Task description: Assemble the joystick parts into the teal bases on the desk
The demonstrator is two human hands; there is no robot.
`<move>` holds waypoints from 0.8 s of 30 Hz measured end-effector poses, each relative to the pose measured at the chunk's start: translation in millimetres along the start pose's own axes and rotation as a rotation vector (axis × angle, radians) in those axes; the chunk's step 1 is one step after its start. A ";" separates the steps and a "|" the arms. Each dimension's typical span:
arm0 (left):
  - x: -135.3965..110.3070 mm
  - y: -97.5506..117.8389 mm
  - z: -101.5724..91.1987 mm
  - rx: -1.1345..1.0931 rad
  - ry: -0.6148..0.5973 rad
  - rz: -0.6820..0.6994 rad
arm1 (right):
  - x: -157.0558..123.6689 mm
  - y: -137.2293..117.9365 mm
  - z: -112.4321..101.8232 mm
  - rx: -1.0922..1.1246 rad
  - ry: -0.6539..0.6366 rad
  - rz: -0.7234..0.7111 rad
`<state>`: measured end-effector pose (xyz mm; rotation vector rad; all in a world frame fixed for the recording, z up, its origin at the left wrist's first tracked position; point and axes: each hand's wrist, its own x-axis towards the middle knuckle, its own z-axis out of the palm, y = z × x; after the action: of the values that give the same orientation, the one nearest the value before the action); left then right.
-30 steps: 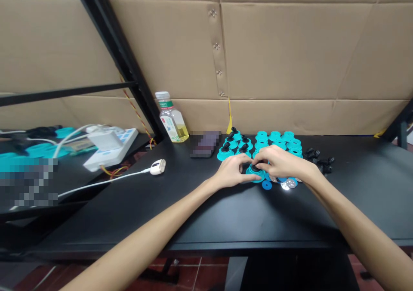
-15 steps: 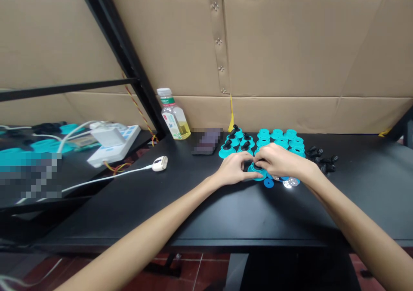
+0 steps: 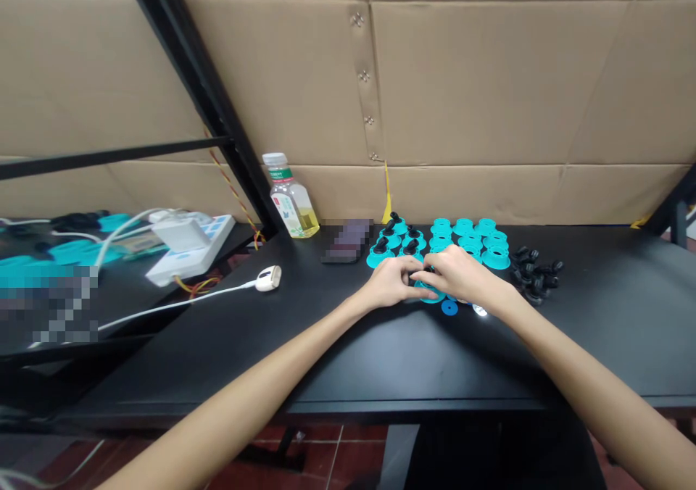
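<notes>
Grasping a teal cup (image 3: pixel 438 296) on the counter (image 3: pixel 348 363), the left hand (image 3: pixel 391 283) curls around its side while the right hand (image 3: pixel 461 274) bends over its top; whether that one pinches anything, I cannot tell. Right of the cup lie a blue disc (image 3: pixel 449 308) and, farther off, black knobs (image 3: pixel 536 281).

Left grip (image 3: pixel 391 283) holds a turquoise piece (image 3: pixel 429 295) on a black table (image 3: pixel 375 363), right grip (image 3: pixel 457 275) touching it.

A creased cardboard wall (image 3: pixel 489 77) backs the black tabletop (image 3: pixel 353 359); a black post (image 3: pixel 179 55) slants at left, and reddish floor tiles (image 3: pixel 359 461) show below.
</notes>
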<state>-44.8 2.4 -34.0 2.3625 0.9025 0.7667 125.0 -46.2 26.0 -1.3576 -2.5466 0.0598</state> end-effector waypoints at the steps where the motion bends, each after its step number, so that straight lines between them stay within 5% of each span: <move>1: 0.6 -1.9 0.3 -0.034 -0.003 0.002 | 1.3 0.0 2.6 -0.020 0.017 0.014; 8: 2.1 -6.0 1.7 -0.128 -0.008 -0.036 | 4.4 0.1 11.0 -0.141 0.078 0.049; 15: 0.6 -5.4 0.1 -0.070 -0.005 -0.036 | -0.7 5.3 9.2 -0.012 0.077 -0.033; 24: -2.3 3.1 -2.6 -0.032 -0.018 -0.084 | 9.7 6.3 14.3 0.061 0.062 0.104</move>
<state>-46.5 -0.6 -31.0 2.2847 0.9676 0.7203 121.5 -33.5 13.1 -1.4443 -2.4030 0.1114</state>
